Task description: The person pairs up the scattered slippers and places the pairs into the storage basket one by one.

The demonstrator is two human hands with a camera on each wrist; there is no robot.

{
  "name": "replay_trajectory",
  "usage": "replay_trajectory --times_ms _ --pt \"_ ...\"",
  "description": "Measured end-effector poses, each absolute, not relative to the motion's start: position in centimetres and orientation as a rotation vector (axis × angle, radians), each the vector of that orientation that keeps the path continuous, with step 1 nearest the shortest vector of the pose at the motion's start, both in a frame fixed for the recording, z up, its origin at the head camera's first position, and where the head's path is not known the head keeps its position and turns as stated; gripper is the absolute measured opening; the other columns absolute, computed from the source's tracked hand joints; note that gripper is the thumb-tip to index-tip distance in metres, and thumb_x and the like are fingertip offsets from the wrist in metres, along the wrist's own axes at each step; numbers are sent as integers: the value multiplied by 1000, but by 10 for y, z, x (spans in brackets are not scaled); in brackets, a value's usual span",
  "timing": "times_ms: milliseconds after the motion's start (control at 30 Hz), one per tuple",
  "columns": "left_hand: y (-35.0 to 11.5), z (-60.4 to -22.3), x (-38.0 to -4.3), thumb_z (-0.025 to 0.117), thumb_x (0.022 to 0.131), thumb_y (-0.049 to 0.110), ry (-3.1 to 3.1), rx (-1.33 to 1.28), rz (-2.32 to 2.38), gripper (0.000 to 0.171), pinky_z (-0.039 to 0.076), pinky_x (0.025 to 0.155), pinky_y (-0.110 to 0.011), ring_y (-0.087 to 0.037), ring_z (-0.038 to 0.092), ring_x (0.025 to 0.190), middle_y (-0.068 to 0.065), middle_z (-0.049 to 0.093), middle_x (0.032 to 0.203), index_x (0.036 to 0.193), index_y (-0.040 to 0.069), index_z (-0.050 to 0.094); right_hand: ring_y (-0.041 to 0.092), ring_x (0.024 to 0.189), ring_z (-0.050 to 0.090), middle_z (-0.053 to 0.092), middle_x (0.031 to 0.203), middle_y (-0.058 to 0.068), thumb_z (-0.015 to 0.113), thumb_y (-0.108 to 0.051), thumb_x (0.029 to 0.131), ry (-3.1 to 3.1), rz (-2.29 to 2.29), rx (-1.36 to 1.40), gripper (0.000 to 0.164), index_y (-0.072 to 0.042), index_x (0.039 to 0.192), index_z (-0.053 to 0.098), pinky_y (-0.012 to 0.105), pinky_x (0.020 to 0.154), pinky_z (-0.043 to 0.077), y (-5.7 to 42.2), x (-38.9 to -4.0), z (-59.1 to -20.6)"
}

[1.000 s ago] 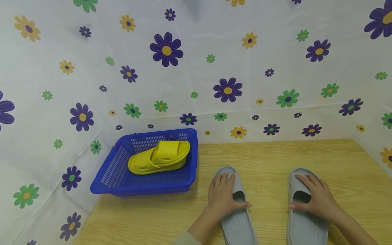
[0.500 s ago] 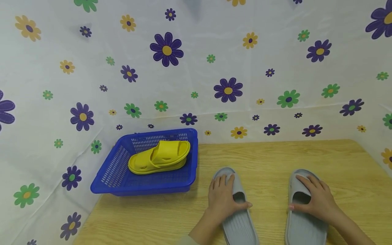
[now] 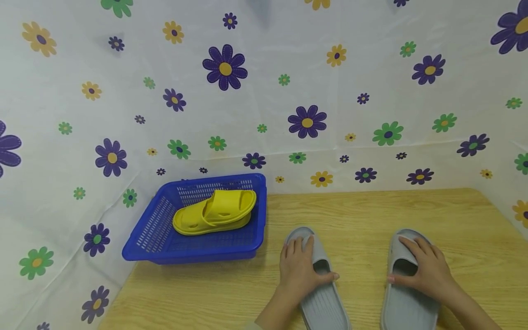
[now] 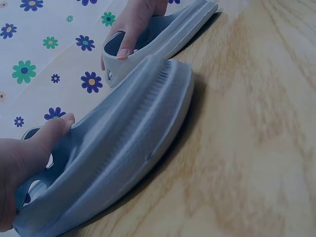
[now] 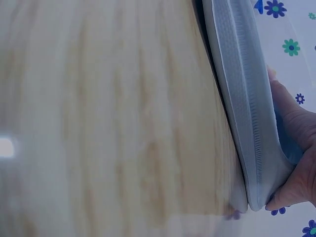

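Note:
Two light grey slippers lie on the wooden table, toes away from me and heels angled slightly inward. My left hand (image 3: 298, 268) grips the left grey slipper (image 3: 323, 305) over its strap, thumb along the inner side. On the other one, the right grey slipper (image 3: 410, 305), my right hand (image 3: 431, 268) holds the strap the same way, thumb at the inner edge. In the left wrist view the left slipper (image 4: 133, 133) shows its ridged side wall. The right wrist view has the right slipper (image 5: 247, 98) close to the tabletop. My palms hide part of both straps.
A blue plastic basket (image 3: 198, 257) stands at the table's back left. Inside it, yellow slippers (image 3: 214, 213) lie stacked, one over the other. A flowered white sheet (image 3: 264, 91) hangs behind and beside the wooden table (image 3: 363, 208).
Both grey slippers have turned a little, their heel ends drawing slightly nearer each other, with my hands still holding them. The basket and yellow slippers stay put.

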State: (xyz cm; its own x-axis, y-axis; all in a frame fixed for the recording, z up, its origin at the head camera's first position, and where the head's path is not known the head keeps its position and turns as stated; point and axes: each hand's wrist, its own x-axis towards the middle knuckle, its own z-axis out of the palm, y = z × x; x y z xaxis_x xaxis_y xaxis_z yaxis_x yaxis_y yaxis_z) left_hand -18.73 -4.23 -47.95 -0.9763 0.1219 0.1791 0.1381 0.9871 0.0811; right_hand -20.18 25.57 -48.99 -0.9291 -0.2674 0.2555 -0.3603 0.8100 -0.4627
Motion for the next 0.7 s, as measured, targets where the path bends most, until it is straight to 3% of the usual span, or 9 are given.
replay_trajectory --times_ms 700 --pt "-40 -480 -181 60 59 84 -2916 -58 -213 107 37 104 -47 -25 46 123 -10 51 131 140 15 45 66 114 30 35 128 40 84 -48 60 -2829 788 445 99 4 133 41 72 92 21 251 -196 -487"
